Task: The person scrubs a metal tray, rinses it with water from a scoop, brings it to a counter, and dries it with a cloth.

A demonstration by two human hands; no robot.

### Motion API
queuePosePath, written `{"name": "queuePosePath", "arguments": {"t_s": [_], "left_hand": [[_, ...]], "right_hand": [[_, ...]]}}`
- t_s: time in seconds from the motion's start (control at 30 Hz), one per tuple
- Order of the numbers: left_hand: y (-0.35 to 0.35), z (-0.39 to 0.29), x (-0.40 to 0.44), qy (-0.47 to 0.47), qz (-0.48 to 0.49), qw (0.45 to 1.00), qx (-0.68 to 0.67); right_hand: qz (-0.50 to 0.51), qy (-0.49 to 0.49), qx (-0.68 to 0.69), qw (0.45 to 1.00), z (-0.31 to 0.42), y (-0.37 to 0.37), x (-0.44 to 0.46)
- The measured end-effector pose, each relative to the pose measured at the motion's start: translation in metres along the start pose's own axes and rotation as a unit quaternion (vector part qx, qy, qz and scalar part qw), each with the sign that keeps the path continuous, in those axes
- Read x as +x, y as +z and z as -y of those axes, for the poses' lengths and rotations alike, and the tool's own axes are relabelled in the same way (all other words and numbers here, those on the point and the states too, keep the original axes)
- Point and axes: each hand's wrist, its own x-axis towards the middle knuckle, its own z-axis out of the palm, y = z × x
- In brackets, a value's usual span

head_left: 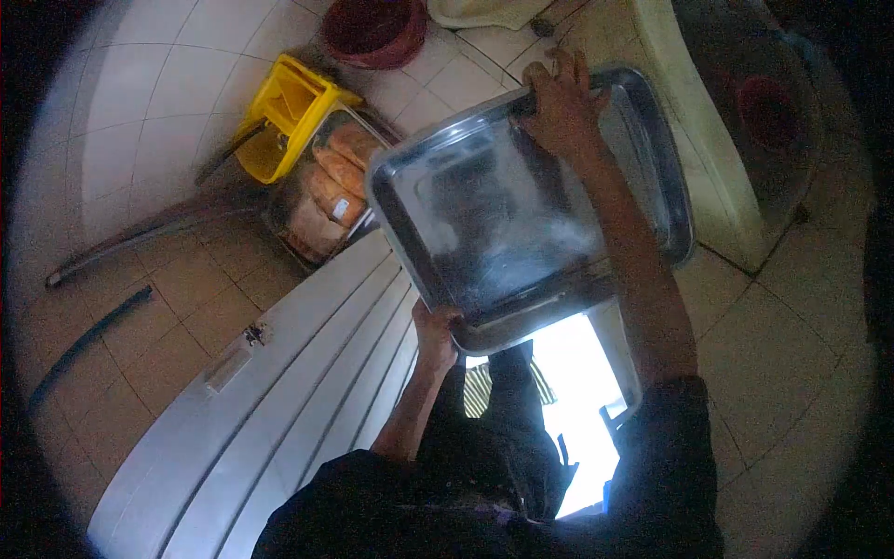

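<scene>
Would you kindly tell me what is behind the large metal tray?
Past its edges, pale tiles and orange-brown items show; whatever lies directly behind the tray is covered and cannot be seen.

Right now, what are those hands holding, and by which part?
A metal tray: the left hand grips its near-left corner; the right hand is on its far rim, maybe gripping too.

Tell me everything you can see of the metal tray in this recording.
The metal tray is rectangular, silvery and shiny, with rounded corners and a raised rim; cloudy patches and dark reflections cross its flat base. It is raised in front of the body, its broad face toward the camera. The left hand grips a lower corner; the right hand touches its upper edge.
</scene>
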Motion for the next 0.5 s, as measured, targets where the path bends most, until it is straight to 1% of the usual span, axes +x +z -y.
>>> {"name": "queuePosePath", "arguments": {"t_s": [0.03, 0.07, 0.1, 0.13, 0.2, 0.37, 0.43, 0.47, 0.5], "left_hand": [[0.001, -0.003, 0.0, -0.005, -0.008, 1.0, 0.004], [-0.005, 0.0, 0.002, -0.004, -0.009, 1.0, 0.004], [-0.013, 0.005, 0.004, 0.006, 0.019, 1.0, 0.006], [-0.02, 0.009, 0.005, 0.015, 0.048, 0.999, 0.007], [-0.026, 0.013, 0.004, 0.025, 0.058, 0.998, 0.004], [-0.019, 0.022, 0.006, 0.04, 0.081, 0.996, 0.011], [-0.016, 0.023, 0.004, 0.099, 0.054, 0.993, -0.019], [-0.021, 0.022, 0.007, 0.099, 0.054, 0.993, -0.018], [-0.03, 0.019, 0.013, 0.086, 0.048, 0.995, 0.021]], "right_hand": [[0.0, 0.0, 0.001, 1.0, -0.002, 0.001, -0.001], [-0.005, 0.022, 0.007, 1.0, -0.003, 0.002, -0.003], [-0.009, 0.043, 0.013, 0.999, -0.001, 0.002, -0.004], [-0.01, 0.043, 0.013, 0.999, 0.002, 0.001, -0.006], [0.0, 0.061, -0.025, 0.998, 0.01, 0.0, -0.008], [-0.025, 0.075, -0.018, 0.997, 0.011, 0.009, -0.01], [-0.039, 0.083, -0.007, 0.996, 0.001, 0.022, -0.007], [-0.063, 0.088, -0.05, 0.993, -0.009, 0.033, -0.005], [-0.075, 0.087, -0.069, 0.991, -0.015, 0.031, -0.006]]}}
